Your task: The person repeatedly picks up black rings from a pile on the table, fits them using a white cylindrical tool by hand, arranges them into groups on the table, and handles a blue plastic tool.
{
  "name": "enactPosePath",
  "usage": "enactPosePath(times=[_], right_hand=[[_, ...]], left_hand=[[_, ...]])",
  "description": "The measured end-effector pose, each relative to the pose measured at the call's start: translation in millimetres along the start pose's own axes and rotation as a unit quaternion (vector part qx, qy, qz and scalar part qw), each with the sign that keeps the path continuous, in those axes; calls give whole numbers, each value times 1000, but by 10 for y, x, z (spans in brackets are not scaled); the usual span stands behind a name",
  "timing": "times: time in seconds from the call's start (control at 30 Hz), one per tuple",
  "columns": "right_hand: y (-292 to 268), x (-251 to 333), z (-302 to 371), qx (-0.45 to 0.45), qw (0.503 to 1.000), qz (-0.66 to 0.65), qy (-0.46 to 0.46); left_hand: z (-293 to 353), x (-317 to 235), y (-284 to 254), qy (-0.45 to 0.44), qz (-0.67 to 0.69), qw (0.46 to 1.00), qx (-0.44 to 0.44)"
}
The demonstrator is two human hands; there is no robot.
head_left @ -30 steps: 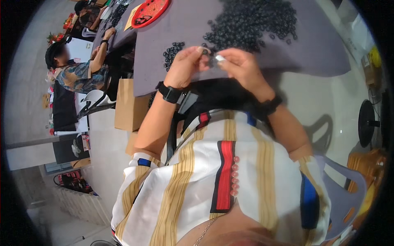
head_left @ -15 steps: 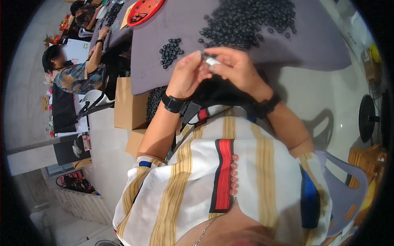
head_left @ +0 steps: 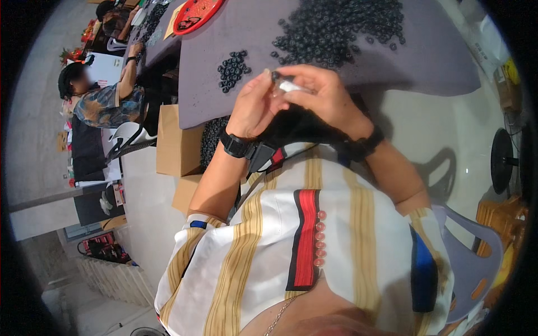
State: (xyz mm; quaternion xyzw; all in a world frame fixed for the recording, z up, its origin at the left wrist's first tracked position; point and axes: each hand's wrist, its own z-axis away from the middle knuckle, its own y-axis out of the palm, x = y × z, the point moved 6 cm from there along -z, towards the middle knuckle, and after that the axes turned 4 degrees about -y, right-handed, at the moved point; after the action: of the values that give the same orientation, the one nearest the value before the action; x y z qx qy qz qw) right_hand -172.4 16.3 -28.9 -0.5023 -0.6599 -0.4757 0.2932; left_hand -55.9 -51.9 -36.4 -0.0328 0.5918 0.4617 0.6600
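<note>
Your left hand (head_left: 255, 106) and right hand (head_left: 325, 98) meet just above the near edge of the grey table (head_left: 426, 56). Your right hand is closed on a small white cylindrical piece (head_left: 291, 85), pinched between thumb and fingers with one end pointing toward your left hand. Your left fingertips (head_left: 268, 75) are pinched at that end, on something small and dark; what it is cannot be told at this size. A black watch (head_left: 236, 145) sits on your left wrist and a dark band (head_left: 364, 147) on your right.

On the table, a small cluster of black rings (head_left: 231, 70) lies just beyond your left hand. A much larger heap of black rings (head_left: 342, 31) spreads beyond your right hand. A red tray (head_left: 197, 10) rests at the far left of the tabletop. Cardboard boxes (head_left: 178, 145) stand on the floor beside the table. Another person (head_left: 103, 101) sits at the next table to your left, well apart from your hands.
</note>
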Motion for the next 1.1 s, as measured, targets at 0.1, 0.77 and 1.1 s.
enactPosePath(times=[0.1, 0.77, 1.1], right_hand=[[0, 24, -15, 11, 1000, 11, 3], [-91, -55, -134, 62, 995, -53, 50], [-42, 36, -98, 70, 996, 2, 54]], left_hand=[[-4, -6, -6, 8, -10, 1000, 26], [-69, -117, 39, 35, -131, 983, 125], [-61, -153, 9, 29, -109, 986, 119]])
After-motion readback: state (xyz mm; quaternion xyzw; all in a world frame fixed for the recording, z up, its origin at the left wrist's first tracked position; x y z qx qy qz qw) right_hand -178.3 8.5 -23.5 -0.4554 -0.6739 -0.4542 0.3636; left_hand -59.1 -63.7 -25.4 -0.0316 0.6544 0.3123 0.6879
